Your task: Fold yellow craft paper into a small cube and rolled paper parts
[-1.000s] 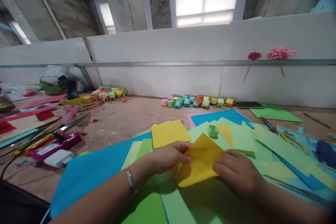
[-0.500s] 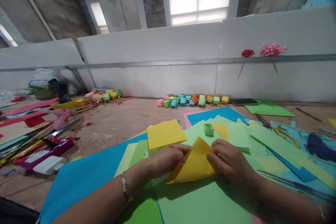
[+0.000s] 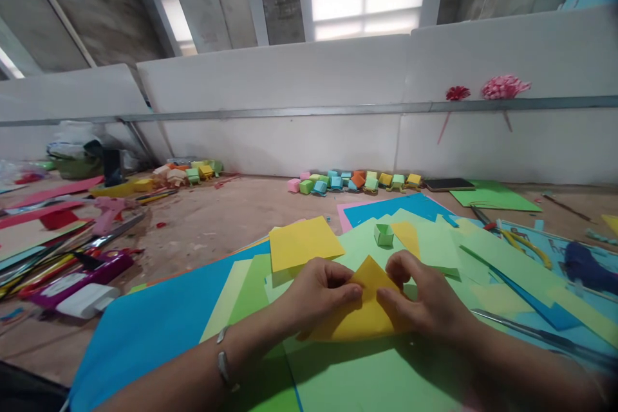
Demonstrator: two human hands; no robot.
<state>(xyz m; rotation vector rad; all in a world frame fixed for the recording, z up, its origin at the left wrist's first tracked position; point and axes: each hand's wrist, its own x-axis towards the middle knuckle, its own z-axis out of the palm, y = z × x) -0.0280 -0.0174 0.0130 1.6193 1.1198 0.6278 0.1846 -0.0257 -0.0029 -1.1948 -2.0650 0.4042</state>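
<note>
A yellow-orange paper sheet [image 3: 360, 315], folded into a triangle, lies on a light green sheet [image 3: 376, 373] in front of me. My left hand [image 3: 321, 293] pinches its left side near the top corner. My right hand [image 3: 425, 299] pinches the right side, fingertips almost meeting the left hand's at the peak. A bracelet sits on my left wrist. Just beyond my hands lie a yellow square sheet [image 3: 302, 241] and a small green folded paper cube [image 3: 383, 234].
Blue, green and yellow sheets cover the table around me. A row of small folded paper cubes [image 3: 355, 181] lines the white back wall, another cluster [image 3: 190, 172] further left. Pens, a purple glue tube [image 3: 80, 277] and scissors [image 3: 519, 241] lie at the sides.
The paper went from a loosely held sheet to a folded triangle pressed flat. Both hands moved together toward its top corner.
</note>
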